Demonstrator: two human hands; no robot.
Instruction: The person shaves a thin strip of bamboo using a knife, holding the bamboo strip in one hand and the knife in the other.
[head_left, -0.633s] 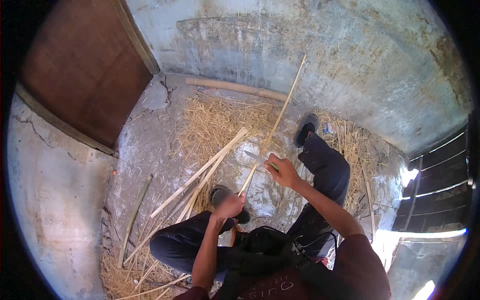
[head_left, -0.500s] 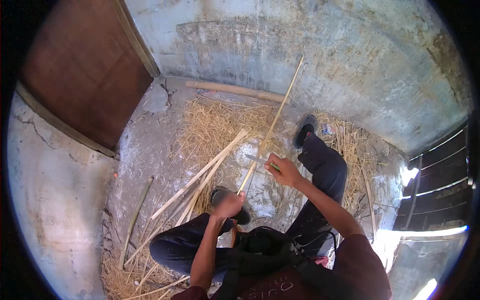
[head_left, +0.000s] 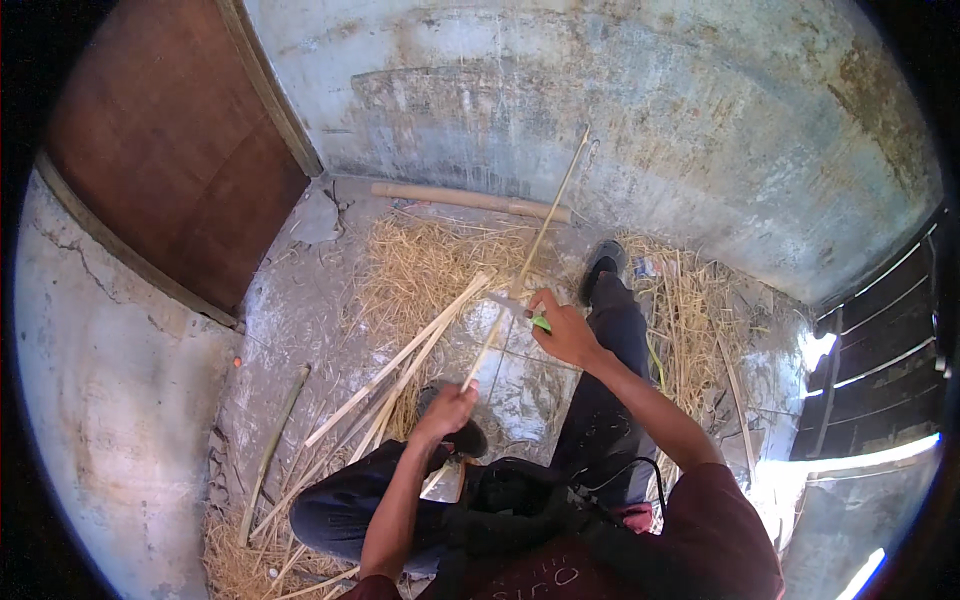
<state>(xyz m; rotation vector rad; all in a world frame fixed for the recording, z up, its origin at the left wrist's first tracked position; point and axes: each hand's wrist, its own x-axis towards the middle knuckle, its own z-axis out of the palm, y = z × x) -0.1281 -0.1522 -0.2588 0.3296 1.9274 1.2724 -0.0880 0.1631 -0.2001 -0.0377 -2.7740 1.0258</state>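
My left hand [head_left: 450, 410] is closed around the near end of a long, thin bamboo strip [head_left: 541, 232]. The strip slants away from me, its far end up by the wall. My right hand [head_left: 568, 332] grips the green handle of a knife [head_left: 541, 323]. The knife's pale blade [head_left: 507, 302] lies across the strip about midway along it; whether it cuts in cannot be made out. To the left of the strip, several pale split bamboo strips [head_left: 400, 372] lie in a loose bundle on the floor, beside my left leg.
Heaps of straw-like shavings [head_left: 420, 262] cover the floor ahead, with more shavings [head_left: 685, 300] at right. A bamboo pole [head_left: 470, 200] lies along the stained wall [head_left: 650, 120]. A greenish stick [head_left: 275, 450] lies at left. Beyond it is a brown door [head_left: 180, 130]. My shoe [head_left: 604, 268] rests near the right heap.
The strip's far end has dropped lower and shifted slightly left. My left hand has moved a little down and left, while the knife stays on the strip. My right leg has shifted left.
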